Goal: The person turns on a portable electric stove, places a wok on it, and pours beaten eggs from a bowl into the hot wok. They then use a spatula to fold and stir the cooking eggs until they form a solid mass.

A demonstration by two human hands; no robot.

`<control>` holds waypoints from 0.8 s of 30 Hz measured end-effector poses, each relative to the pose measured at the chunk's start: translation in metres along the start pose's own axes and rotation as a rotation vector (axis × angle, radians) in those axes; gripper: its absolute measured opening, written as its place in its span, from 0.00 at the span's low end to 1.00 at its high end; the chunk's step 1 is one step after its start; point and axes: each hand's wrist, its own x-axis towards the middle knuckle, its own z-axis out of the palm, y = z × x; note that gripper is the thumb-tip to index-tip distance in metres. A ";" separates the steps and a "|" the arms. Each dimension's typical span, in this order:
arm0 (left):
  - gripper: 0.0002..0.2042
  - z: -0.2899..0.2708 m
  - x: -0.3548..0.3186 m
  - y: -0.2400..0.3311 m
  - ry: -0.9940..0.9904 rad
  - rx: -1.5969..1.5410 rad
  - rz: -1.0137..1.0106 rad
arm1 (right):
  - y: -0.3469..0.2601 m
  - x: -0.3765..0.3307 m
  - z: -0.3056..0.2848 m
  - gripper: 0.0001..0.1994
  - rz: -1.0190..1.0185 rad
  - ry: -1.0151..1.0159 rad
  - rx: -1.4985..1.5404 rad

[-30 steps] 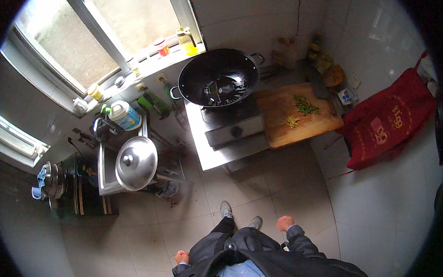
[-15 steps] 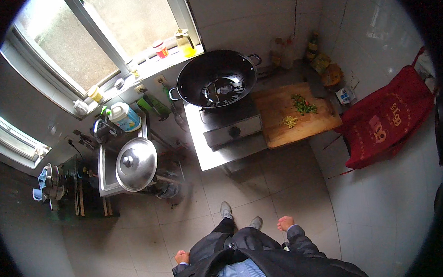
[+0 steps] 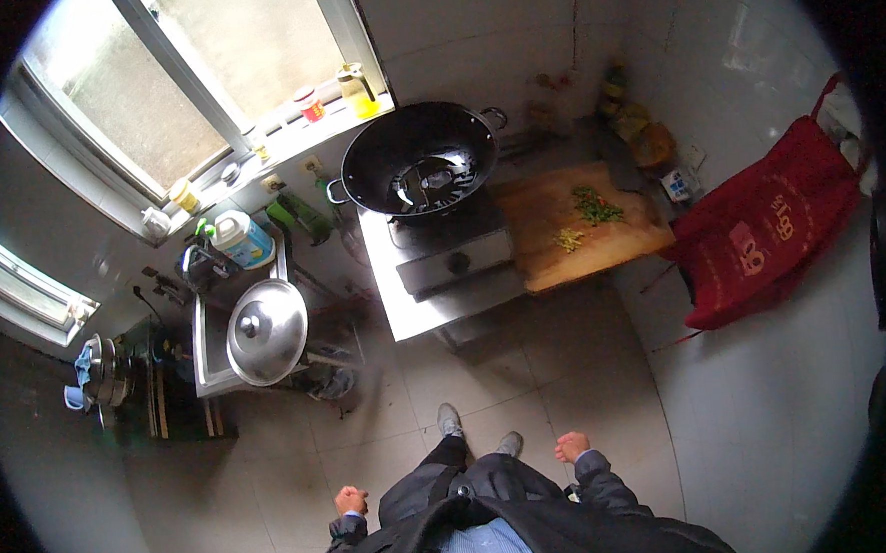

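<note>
My left hand (image 3: 352, 500) hangs beside my left hip, fingers curled in, and no object shows in it. On the other side, my right hand (image 3: 572, 447) is held out from my hip, also closed, with nothing visible in its grip. Both are over the floor and touch nothing. Ahead, a black two-handled wok (image 3: 372, 170) with a shiny inside sits on a gas stove (image 3: 482, 255). To its right lies a wooden cutting board (image 3: 544, 196) bearing chopped green and red pieces (image 3: 597, 206) and a small yellowish chopped heap (image 3: 567, 239).
A metal lid (image 3: 274, 337) rests over the sink (image 3: 205, 329) at left, near a white and blue jug (image 3: 245, 242). Bottles and jars line the windowsill (image 3: 278, 142). A red apron (image 3: 771, 234) hangs on the right wall. Stacked pots (image 3: 107, 369) stand far left.
My left hand has swung outward to the left and slightly forward. The right hand stays nearly in place. The kitchen has shifted slightly left in the view.
</note>
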 end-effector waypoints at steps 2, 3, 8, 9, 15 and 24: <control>0.11 -0.003 0.018 0.024 0.011 0.104 0.144 | 0.006 0.001 -0.004 0.06 -0.006 0.015 0.007; 0.11 -0.002 0.025 0.038 -0.030 -0.020 0.166 | 0.012 0.004 -0.008 0.06 -0.006 0.032 0.013; 0.11 0.014 0.053 0.130 -0.085 -0.111 0.357 | 0.070 0.041 -0.034 0.06 -0.035 -0.067 0.203; 0.10 0.017 0.058 0.151 -0.076 -0.099 0.471 | 0.084 0.048 -0.038 0.06 -0.119 -0.082 0.199; 0.13 0.029 0.097 0.302 -0.256 -0.271 0.679 | 0.090 0.043 -0.056 0.06 -0.265 -0.110 -0.165; 0.24 0.037 0.150 0.512 -0.563 -0.511 0.556 | -0.215 -0.017 -0.067 0.10 -0.616 0.187 0.233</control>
